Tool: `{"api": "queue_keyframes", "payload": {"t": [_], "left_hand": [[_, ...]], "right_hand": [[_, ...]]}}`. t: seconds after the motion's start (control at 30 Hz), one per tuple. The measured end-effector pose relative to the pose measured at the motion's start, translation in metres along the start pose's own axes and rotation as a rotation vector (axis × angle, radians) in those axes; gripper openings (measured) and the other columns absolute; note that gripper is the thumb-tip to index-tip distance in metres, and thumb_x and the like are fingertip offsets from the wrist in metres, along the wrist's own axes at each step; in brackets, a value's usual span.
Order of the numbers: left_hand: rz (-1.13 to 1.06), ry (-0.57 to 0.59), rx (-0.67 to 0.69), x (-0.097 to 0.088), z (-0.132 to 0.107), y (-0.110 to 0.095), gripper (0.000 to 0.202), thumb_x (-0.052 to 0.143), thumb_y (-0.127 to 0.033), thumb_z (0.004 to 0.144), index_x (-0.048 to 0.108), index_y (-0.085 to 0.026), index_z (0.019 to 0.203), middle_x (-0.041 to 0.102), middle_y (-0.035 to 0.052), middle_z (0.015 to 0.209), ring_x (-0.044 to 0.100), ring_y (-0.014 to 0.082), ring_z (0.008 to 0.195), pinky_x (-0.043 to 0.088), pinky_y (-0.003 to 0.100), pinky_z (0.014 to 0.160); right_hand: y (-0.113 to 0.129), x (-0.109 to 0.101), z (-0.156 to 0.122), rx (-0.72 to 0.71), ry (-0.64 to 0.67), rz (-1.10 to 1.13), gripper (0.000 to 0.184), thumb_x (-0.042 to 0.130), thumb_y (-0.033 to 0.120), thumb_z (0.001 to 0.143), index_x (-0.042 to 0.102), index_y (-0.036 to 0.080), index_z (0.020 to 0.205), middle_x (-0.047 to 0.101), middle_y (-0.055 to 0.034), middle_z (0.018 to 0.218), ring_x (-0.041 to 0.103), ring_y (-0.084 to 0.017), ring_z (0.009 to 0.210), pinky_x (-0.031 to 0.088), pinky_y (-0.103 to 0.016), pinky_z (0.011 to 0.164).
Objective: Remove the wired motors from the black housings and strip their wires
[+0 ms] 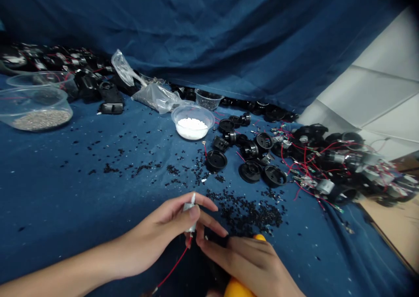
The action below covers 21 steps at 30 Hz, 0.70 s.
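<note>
My left hand [166, 227] pinches a small silver electric motor [188, 207] between thumb and fingers. A white tip on the motor points up, and a red wire [175, 264] hangs from its lower end. Close beside it, my right hand [253, 262] is closed around a yellow-orange and black object [240, 289], mostly hidden by the fingers, so its kind is unclear. The right fingertips meet the left fingers just below the motor. Small black pieces [252, 214] lie scattered on the blue cloth beyond both hands.
A clear tub of white bits [192, 129] stands ahead, with round black housings [250, 171] to its right. Motors with red wires [324, 185] are heaped at the right. Tubs of small metal parts [42, 119] and a plastic bag [157, 97] sit at left and back.
</note>
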<state>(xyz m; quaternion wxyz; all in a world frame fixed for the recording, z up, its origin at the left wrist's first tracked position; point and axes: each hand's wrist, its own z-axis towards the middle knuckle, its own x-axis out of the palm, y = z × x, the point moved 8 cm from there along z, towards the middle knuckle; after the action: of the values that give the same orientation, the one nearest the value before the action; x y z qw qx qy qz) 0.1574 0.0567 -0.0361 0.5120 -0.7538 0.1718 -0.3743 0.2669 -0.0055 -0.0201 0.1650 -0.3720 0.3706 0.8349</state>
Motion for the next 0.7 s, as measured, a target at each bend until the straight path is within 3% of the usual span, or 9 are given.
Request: {"api": "queue_keyframes", "payload": {"t": [0.13,0.33,0.7], "left_hand": [[-0.035,0.033,-0.03,0.0061,-0.0003,-0.0002,0.034,0.05,-0.044,0.099,0.056,-0.016,0.116,0.071,0.0092,0.108,0.058,0.0125,0.087,0.042,0.024,0.08],[0.021,0.032,-0.013,0.0066,0.0008,-0.0022,0.035,0.049,-0.045,0.099,0.056,-0.015,0.116,0.07,0.0088,0.107,0.056,0.0118,0.085,0.042,0.023,0.079],[0.039,0.028,-0.032,0.0058,-0.0004,-0.001,0.034,0.048,-0.045,0.1,0.056,-0.016,0.117,0.07,0.0085,0.108,0.056,0.0119,0.087,0.042,0.023,0.079]], "right_hand": [[0.002,0.0005,0.0018,-0.006,0.027,0.001,0.042,0.031,0.039,0.104,0.044,0.026,0.142,0.058,0.0002,0.073,0.06,-0.012,0.061,0.044,-0.023,0.054],[0.0042,0.0035,0.0004,-0.06,0.033,-0.066,0.045,0.042,0.042,0.101,0.045,0.025,0.142,0.053,0.0018,0.067,0.056,-0.012,0.057,0.043,-0.024,0.051],[0.0039,0.0033,-0.0014,-0.061,0.035,-0.089,0.043,0.035,0.036,0.104,0.046,0.024,0.143,0.05,0.0015,0.065,0.054,-0.011,0.056,0.041,-0.022,0.051]]}}
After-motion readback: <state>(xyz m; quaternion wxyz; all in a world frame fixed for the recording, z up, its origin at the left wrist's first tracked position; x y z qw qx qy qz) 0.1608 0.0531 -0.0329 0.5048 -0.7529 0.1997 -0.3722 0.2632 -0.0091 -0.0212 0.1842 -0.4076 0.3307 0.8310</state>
